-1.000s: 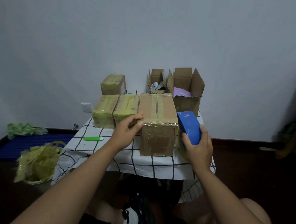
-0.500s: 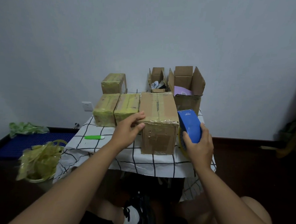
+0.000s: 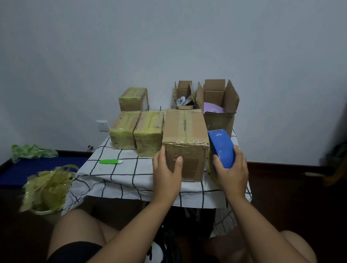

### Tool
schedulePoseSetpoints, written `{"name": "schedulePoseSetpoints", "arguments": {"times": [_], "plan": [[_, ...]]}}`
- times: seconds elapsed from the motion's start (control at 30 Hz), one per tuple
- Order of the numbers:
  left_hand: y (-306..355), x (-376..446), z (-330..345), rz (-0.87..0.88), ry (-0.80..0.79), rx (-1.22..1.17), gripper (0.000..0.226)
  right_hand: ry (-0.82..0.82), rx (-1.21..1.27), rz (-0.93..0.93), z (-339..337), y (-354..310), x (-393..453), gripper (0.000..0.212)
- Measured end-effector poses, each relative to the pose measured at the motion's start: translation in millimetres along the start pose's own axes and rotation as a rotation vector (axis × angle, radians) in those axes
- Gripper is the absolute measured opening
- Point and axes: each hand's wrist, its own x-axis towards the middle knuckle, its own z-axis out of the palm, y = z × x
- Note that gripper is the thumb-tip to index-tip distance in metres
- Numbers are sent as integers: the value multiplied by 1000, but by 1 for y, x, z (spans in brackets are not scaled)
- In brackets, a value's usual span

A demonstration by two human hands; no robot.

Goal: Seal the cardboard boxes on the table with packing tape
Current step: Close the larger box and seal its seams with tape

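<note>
A long brown cardboard box (image 3: 185, 130), closed and taped along its top seam, lies in the middle of the checked tablecloth (image 3: 124, 173). My left hand (image 3: 166, 171) holds its near left corner, fingers on the left side and thumb on the front face. My right hand (image 3: 231, 172) grips a blue tape dispenser (image 3: 221, 149) with a yellowish tape roll, just right of the box's front end. Three boxes wrapped in yellow tape (image 3: 148, 132) stand to the left. Two open boxes (image 3: 218, 105) stand at the back.
A green utility knife (image 3: 110, 161) lies on the cloth at front left. A bin of crumpled yellow tape (image 3: 47, 189) stands on the floor left of the table, beside a blue mat (image 3: 36, 164). My knees are under the table's near edge.
My left hand slid from the box's top left edge down to its near left corner. The dispenser in my right hand stayed beside the box's right front.
</note>
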Motion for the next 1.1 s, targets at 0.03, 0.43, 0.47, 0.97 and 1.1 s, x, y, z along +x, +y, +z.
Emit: {"name": "schedulePoseSetpoints", "arguments": {"times": [0.03, 0.43, 0.47, 0.97, 1.1], "plan": [[1, 0, 1, 1, -1, 15, 65, 2, 2, 1, 0, 0, 0, 68], [12, 37, 0, 35, 268, 80, 9, 18, 15, 9, 2, 4, 1, 68], [11, 40, -2, 51, 266, 106, 10, 18, 12, 7, 3, 4, 1, 68], [12, 42, -19, 166, 176, 101, 20, 13, 2, -12, 2, 4, 0, 68], [10, 55, -24, 269, 140, 192, 9, 18, 2, -16, 2, 4, 0, 68]]}}
